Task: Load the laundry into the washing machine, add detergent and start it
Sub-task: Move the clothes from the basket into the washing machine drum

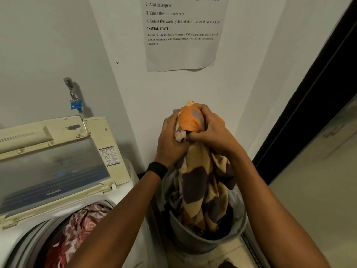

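While both hands' fingers [201, 113] clench it, orange/purple/tan checked cloth [199, 188] hangs into laundry basket [193, 242].

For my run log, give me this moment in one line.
step: loading laundry | left hand and right hand: grip patterned cloth, lower end in grey basket | washer lid: open | drum: pink floral fabric

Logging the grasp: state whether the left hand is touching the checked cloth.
Touching. The head view shows the left hand wrapped around the bunched top of the cloth, with its fingers curled into the fabric and no gap.
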